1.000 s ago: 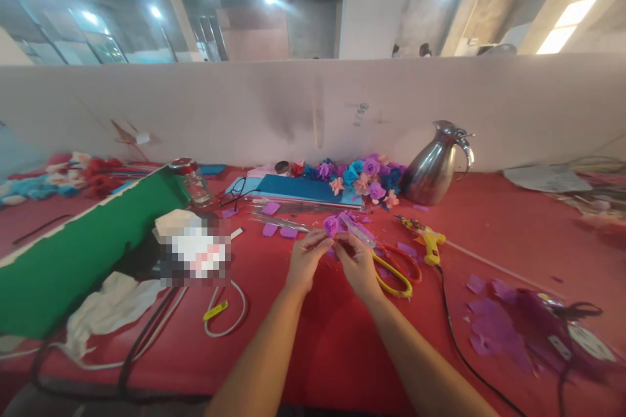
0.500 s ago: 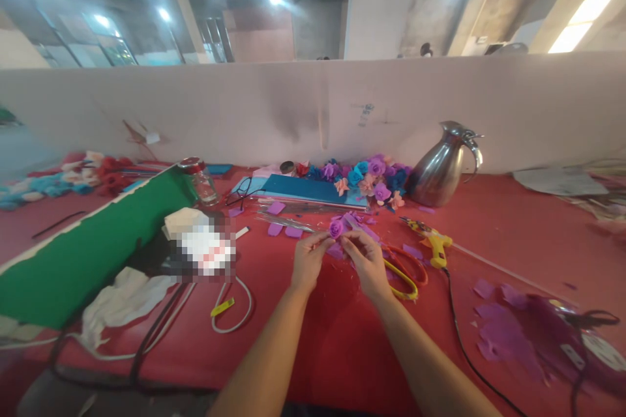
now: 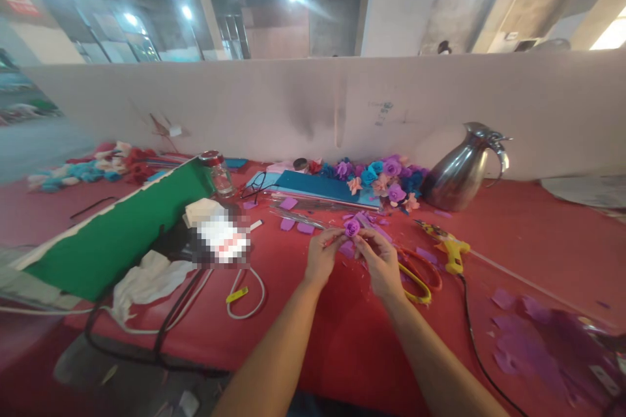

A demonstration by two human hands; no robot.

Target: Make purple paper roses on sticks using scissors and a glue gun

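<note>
A small purple paper rose (image 3: pixel 351 227) is pinched between the fingertips of both hands above the red table. My left hand (image 3: pixel 323 254) is closed on its left side, and my right hand (image 3: pixel 379 259) grips it from the right. The fingers hide its underside. Behind and beneath it lie purple paper scraps (image 3: pixel 364 218). Scissors with yellow and red handles (image 3: pixel 415 287) rest just right of my right hand. Several cut purple petals (image 3: pixel 287 224) lie beyond my left hand, beside thin clear-wrapped sticks (image 3: pixel 298 215).
A yellow glue gun (image 3: pixel 454 253) with a black cord lies at right, near a metal jug (image 3: pixel 457 169). Finished paper flowers (image 3: pixel 386 179) and blue sheets (image 3: pixel 313 186) sit at the back. A green box panel (image 3: pixel 127 228), glass jar (image 3: pixel 220 176) and white cable (image 3: pixel 247 318) occupy the left.
The whole view has shifted, so the table and hands appear farther right. Both hands keep hold of the purple rose, with little change in their grip.
</note>
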